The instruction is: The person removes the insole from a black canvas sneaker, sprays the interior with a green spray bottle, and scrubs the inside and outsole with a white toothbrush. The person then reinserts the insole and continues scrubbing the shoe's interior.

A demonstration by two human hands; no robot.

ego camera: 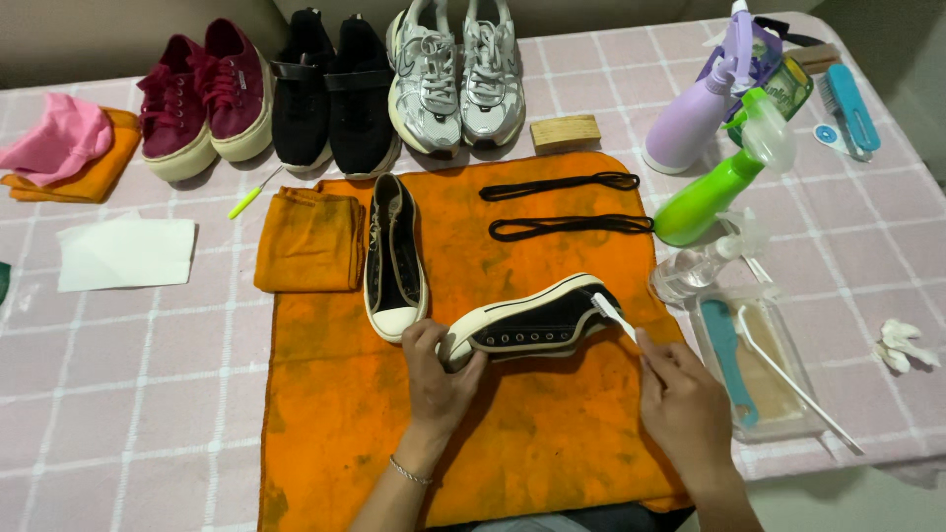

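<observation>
My left hand grips the white toe of a black canvas sneaker, holding it on its side over the orange cloth. A white toothbrush is pinched in my right hand, with its head against the sneaker's heel end. The matching black sneaker lies upright on the cloth just left of it. Two black laces rest on the cloth's far part.
Maroon, black and silver shoe pairs line the far edge. Purple, green and clear spray bottles stand right, by a clear tray. A folded orange cloth, white paper and pink cloth lie left.
</observation>
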